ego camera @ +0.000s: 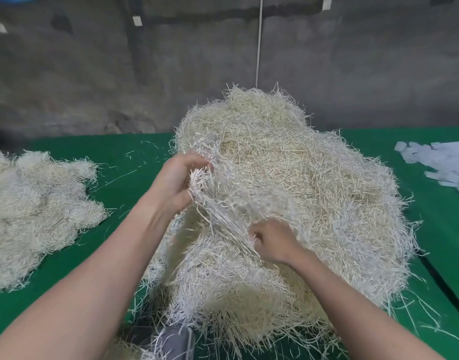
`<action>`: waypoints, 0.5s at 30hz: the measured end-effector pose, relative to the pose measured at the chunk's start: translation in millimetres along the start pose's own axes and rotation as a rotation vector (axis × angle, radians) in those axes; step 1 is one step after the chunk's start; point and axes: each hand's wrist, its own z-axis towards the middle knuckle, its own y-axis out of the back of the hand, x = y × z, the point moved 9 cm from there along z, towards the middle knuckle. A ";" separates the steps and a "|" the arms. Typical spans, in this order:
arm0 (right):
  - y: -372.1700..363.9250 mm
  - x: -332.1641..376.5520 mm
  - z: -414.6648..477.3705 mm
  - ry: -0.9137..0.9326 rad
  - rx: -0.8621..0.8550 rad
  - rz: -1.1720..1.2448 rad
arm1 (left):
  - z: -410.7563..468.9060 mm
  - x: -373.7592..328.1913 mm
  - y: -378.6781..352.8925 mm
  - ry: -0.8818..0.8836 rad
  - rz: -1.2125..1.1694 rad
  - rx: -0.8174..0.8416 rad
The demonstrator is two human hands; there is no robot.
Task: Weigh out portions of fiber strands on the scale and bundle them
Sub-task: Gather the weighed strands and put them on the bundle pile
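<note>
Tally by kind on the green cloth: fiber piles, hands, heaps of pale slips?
Fiber piles: 2 (large pile, smaller pile at left)
Hands: 2 (left hand, right hand, both gripping strands of the large pile)
Heap of pale slips: 1, far right
Total: 5

Two arms, bare from the frame's lower corners to the wrists; left hand and right hand were likewise bare.
</note>
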 end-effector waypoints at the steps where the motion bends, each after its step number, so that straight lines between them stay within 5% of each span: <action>1: 4.1 -3.0 -5.5 0.001 0.012 0.084 | -1.6 0.0 1.2 -0.009 0.037 -0.005; 3: 33.6 3.3 -13.1 0.048 -0.066 0.264 | -2.1 5.6 -0.9 -0.006 0.084 0.014; 7: 125.3 19.9 -28.9 0.162 -0.500 0.538 | -8.1 8.6 -6.6 -0.045 0.292 0.029; 11: 88.8 66.0 8.6 0.270 -0.106 0.894 | -20.7 -3.0 -38.3 -0.090 0.294 0.167; 13: 38.8 64.4 25.1 0.158 0.073 0.908 | -24.1 -18.3 -44.8 -0.112 0.286 0.219; 15: 3.8 24.6 31.1 -0.010 0.051 0.795 | -20.6 -35.2 -30.4 -0.144 0.257 0.169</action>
